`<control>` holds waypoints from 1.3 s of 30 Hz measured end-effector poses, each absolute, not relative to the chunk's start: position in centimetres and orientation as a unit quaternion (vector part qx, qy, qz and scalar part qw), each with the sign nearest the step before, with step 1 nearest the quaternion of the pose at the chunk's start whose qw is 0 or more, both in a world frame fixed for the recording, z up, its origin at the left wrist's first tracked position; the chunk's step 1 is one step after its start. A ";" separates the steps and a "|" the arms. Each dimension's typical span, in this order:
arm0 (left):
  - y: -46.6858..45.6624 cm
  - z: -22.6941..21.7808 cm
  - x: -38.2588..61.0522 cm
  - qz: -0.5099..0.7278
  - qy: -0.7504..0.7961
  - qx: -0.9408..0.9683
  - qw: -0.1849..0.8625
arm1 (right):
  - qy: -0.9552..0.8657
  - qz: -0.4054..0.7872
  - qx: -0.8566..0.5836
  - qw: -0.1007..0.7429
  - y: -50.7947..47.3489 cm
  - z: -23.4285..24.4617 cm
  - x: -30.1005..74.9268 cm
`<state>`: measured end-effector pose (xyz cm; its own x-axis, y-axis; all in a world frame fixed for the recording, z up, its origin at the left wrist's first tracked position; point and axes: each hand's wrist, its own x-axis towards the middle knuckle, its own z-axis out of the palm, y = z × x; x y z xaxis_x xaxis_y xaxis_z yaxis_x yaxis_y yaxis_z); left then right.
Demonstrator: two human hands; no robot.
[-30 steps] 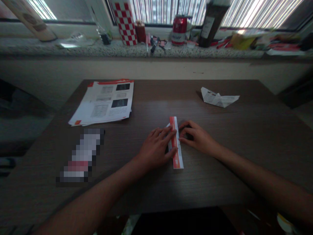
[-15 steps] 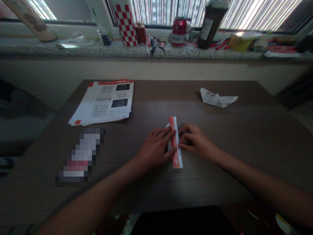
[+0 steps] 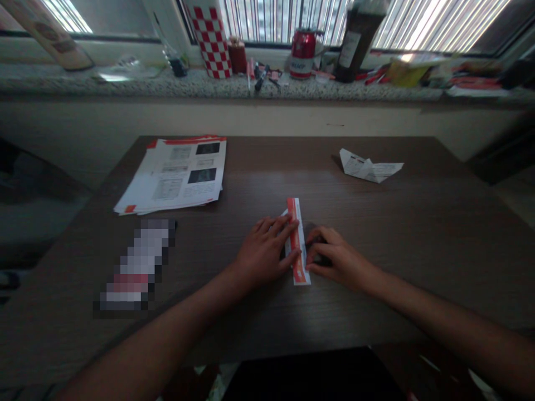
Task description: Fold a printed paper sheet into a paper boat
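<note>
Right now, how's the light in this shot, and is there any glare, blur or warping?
Head view: backlit, the blinds glare white and the table is dim; left hand, right hand and folded paper strip look fairly sharp; the windowsill bows from wide-angle distortion; a pixelated patch masks something at left.

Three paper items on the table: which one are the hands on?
The narrow red-banded strip at centre: left hand flat on it, right hand at its right edge. The sheet stack and folded boat lie untouched farther back.
</note>
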<state>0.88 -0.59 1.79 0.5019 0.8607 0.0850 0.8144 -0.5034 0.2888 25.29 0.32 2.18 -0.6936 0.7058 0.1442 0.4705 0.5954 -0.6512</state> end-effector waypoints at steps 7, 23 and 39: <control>-0.6 1.7 0.9 0.111 0.490 0.858 0.108 | -0.866 0.321 -0.335 0.188 -1.1 2.4 25.5; -0.6 1.7 0.9 0.103 0.492 0.860 0.089 | -0.891 0.256 -0.306 0.218 -1.8 2.0 27.0; -0.4 1.4 0.8 0.109 0.483 0.864 0.092 | -0.969 0.125 -0.181 0.110 -3.0 2.1 29.5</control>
<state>0.77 -0.44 1.39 0.5105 0.8540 0.1002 0.8139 -0.5175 0.2640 29.48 -2.99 2.06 -0.9102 0.3788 0.1676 0.3240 0.9032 -0.2817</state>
